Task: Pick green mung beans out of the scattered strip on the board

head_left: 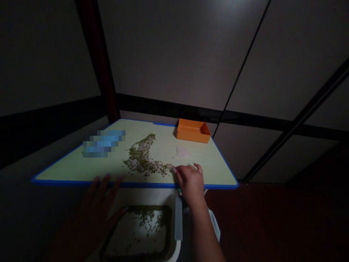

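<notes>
A spread of small green beans mixed with white grains (141,158) lies on the pale table (68,169) with a blue rim. My right hand (191,180) rests at the pile's right end, fingers curled, its fingertips touching the beans. A small heap of white grains (183,153) sits just beyond that hand. My left hand (102,193) is open, fingers stretched over the table's near edge, and steadies a white tray (177,222) below the edge. Green beans (149,218) lie scattered inside that tray.
An orange box (193,130) stands at the table's far right corner. A blurred blue patch (103,143) lies on the table's left part. A dark post (98,62) rises behind the far left corner. The room is dim.
</notes>
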